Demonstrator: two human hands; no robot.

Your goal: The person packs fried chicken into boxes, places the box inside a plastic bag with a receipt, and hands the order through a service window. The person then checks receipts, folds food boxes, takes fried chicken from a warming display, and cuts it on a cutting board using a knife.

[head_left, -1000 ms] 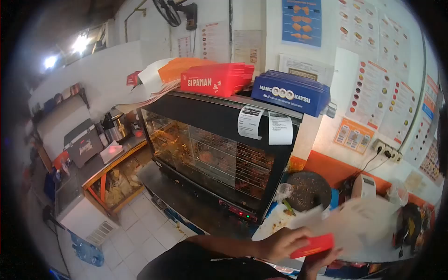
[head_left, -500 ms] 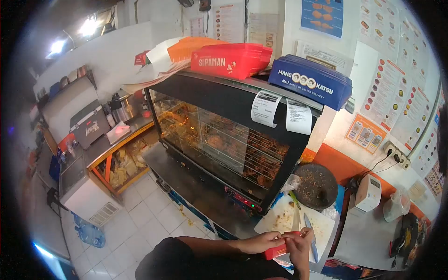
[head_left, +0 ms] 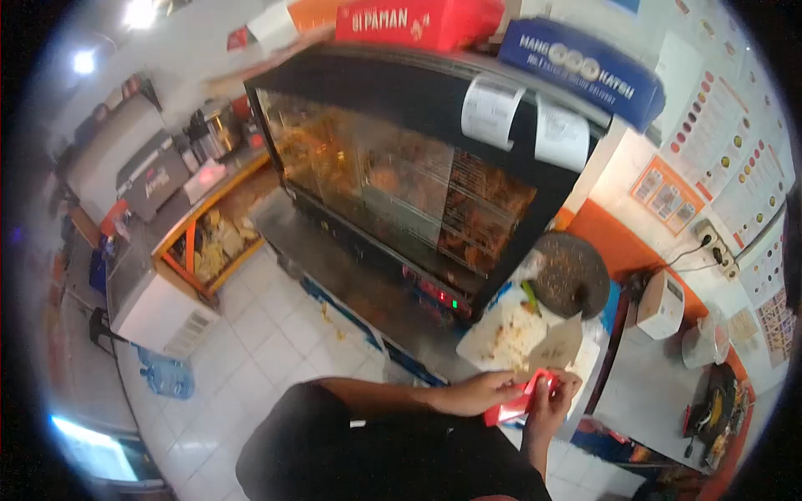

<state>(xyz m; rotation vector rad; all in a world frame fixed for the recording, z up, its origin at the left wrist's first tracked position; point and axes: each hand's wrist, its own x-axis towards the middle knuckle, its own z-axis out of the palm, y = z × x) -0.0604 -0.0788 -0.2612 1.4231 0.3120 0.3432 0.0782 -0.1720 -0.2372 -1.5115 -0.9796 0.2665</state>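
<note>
A small red carton (head_left: 511,407) is held between both hands at the lower right. My left hand (head_left: 483,392) grips its left side, and my right hand (head_left: 553,394) pinches its right upper edge with the thumb on top. Just beyond the hands lies a white cutting board (head_left: 497,338) with crumbs on it. A brown paper-like flap (head_left: 558,344) stands up above the board, next to the carton. Behind the board is a dark round stone mortar (head_left: 570,275), with a green item (head_left: 530,298) by its left edge.
A glass display warmer (head_left: 401,179) fills the centre, with red (head_left: 409,23) and blue (head_left: 581,73) box stacks on top. A white device (head_left: 661,306) and a plastic container (head_left: 706,341) stand right. A white freezer (head_left: 163,313) and a blue water bottle (head_left: 167,373) are left.
The view has tilted downward. The hands and red carton have come up in the picture, and the carton is turned more upright. The brown flap now shows over the board, where the knife was visible.
</note>
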